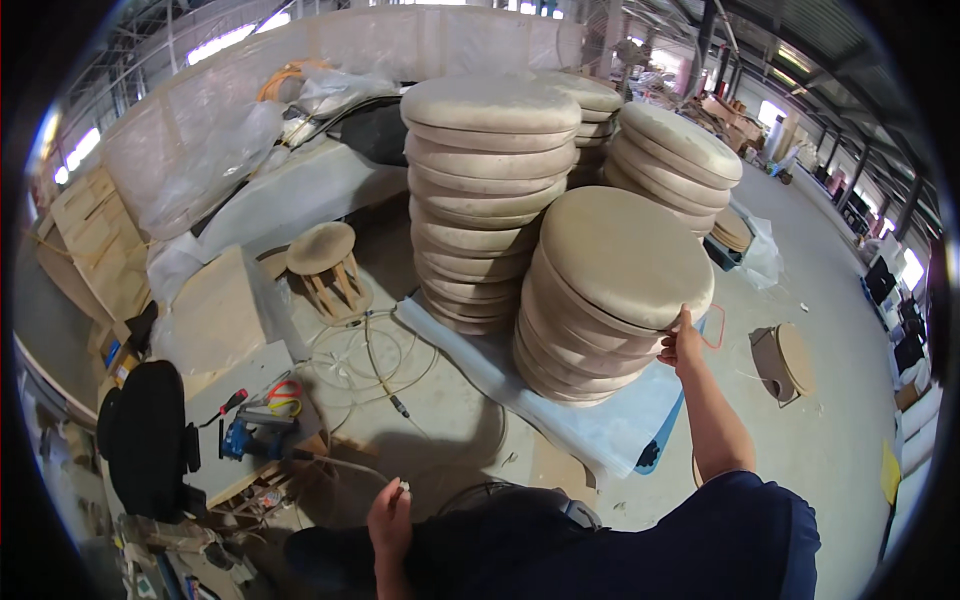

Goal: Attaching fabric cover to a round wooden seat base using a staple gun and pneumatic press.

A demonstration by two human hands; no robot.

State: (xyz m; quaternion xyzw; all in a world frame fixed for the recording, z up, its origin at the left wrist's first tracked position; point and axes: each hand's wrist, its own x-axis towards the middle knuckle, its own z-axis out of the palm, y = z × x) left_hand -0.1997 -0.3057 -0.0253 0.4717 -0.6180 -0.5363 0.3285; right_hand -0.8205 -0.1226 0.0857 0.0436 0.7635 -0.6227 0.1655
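Observation:
My right hand [682, 345] pinches the near right rim of the top round beige cushion [628, 250] on the front stack. Beside those fingers shows a thin red loop [718, 328]; whether it is held I cannot tell. Low in the view, my left hand [390, 515] is closed, with a small pale bit [404, 486] at the fingertips that is too small to name. A thin hose [345, 465] runs toward that hand from a blue power tool [240, 437] on the workbench at left.
Taller cushion stacks [490, 200] stand behind on blue-white plastic sheeting [590, 430]. A wooden stool [322, 255] and coiled hoses [370, 355] are on the floor at left. Red-handled scissors [285, 390] lie by a black chair back [148, 440]. At right lies a round-topped piece [790, 358].

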